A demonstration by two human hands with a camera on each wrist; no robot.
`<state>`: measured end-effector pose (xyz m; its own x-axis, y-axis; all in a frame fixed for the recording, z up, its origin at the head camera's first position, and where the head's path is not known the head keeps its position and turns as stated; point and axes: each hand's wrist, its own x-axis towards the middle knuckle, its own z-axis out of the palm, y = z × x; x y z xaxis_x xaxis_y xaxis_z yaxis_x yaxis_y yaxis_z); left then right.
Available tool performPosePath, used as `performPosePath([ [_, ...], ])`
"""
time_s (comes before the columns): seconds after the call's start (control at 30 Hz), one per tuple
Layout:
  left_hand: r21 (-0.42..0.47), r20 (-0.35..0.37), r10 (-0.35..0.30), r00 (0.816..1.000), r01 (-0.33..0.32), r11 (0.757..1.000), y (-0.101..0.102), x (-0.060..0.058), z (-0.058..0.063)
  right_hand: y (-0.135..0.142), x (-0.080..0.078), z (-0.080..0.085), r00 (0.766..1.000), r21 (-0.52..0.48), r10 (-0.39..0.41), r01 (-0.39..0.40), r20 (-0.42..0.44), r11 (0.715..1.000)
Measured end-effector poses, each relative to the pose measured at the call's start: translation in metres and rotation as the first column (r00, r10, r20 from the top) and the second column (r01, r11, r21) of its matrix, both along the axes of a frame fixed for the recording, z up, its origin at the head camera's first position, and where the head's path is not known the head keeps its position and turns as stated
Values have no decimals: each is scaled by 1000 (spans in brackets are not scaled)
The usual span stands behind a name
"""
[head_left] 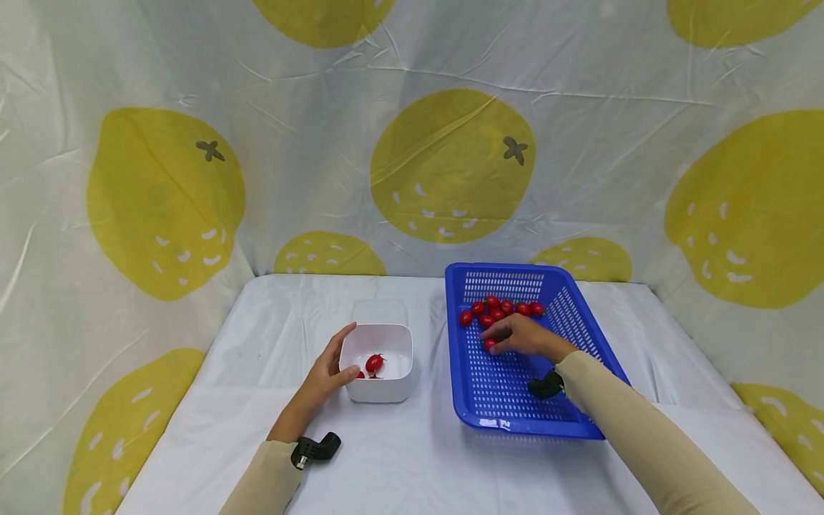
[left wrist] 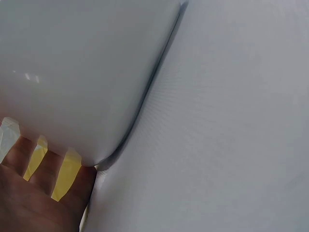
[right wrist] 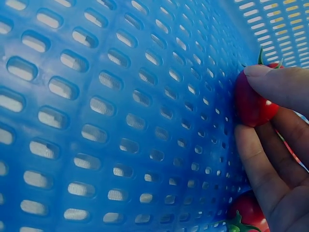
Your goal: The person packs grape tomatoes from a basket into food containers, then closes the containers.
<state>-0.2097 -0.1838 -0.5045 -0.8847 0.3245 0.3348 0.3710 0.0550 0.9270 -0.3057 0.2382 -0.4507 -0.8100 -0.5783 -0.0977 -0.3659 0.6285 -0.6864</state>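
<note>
In the head view, a white square container point(head_left: 380, 390) stands on the table with a few red cherry tomatoes point(head_left: 374, 363) inside. My left hand point(head_left: 325, 373) holds its left side, thumb at the front rim and fingers along the side wall. The left wrist view shows those fingers against the container's smooth wall point(left wrist: 87, 63). Over the blue basket point(head_left: 458, 379), my right hand point(head_left: 523, 335) reaches in. It pinches a cherry tomato point(right wrist: 253, 104) between thumb and fingers in the right wrist view. Several more cherry tomatoes point(head_left: 494, 313) lie toward the basket's far end.
Behind the white container lies a clear lid point(head_left: 380, 310) on the white-covered table point(head_left: 257, 343). A white curtain with yellow fruit prints point(head_left: 309, 157) hangs behind. The basket's raised rim surrounds my right hand.
</note>
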Motion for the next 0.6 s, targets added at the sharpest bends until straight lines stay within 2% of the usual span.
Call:
performPosePath([
  [0.23,10,-13,-14,1000,14,1000,-1,-2,-3,-1,1,1,1000,34,-10,11,-16,999],
  [0.6,19,-11,-14,1000,14,1000,-1,-2,-3,-2,2,-1,999,26,3,-2,-41,1000],
])
